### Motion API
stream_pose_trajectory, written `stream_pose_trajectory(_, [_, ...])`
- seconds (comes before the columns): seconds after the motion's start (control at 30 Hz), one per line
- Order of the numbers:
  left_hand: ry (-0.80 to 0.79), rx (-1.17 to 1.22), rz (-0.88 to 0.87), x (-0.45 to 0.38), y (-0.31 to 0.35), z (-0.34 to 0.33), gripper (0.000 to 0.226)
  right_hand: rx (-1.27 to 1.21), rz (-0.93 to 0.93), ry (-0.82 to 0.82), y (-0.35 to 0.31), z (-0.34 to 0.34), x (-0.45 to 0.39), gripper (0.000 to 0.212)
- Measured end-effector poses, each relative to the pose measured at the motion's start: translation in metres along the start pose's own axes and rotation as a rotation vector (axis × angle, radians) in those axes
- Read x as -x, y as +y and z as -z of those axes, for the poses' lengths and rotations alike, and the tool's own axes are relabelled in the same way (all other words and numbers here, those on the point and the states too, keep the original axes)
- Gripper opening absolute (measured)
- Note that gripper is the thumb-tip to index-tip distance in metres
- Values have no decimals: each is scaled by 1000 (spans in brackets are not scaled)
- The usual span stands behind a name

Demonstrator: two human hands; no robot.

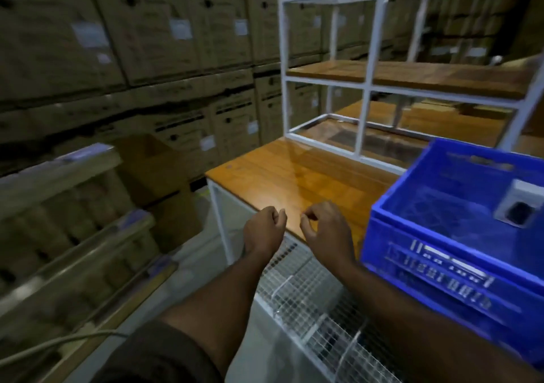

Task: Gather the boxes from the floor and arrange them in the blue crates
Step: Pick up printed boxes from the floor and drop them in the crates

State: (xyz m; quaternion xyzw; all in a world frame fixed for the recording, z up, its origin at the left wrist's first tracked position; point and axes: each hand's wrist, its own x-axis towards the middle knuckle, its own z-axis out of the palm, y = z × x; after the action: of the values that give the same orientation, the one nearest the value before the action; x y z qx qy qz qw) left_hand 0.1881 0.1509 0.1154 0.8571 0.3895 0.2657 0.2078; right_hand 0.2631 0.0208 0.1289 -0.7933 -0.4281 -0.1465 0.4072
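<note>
Both hands empty over the table edge, one box in the crate.

I see my left hand (264,229) and right hand (325,229) side by side, near each other but apart, fingers curled loosely inward and gripping nothing. They hang over the near edge of the wooden table (294,176). The blue crate (441,253) sits on the table to my right, holding a small white box (519,203) against its far right side. A white rack (368,88) stands behind it.

Bare wooden tabletop (294,176) lies open between white rack (365,88) and blue crate (435,235).
</note>
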Motion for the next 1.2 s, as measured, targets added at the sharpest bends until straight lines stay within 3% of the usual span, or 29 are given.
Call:
stream_pose_trajectory(0.27, [235, -76, 351, 94, -66, 74, 43, -167, 174, -374, -62, -38, 61, 14])
stream_pose_trajectory(0.53, [416, -232, 717, 258, -132, 139, 52, -322, 351, -696, -155, -64, 156, 10])
stream_pose_trajectory(0.77, [652, -294, 948, 392, -162, 209, 52, -419, 547, -877, -246, -74, 253, 11])
stream_pose_trajectory(1.2, [904, -362, 1321, 680, -200, 321, 50, -487, 891, -1194, -418, -41, 488, 15])
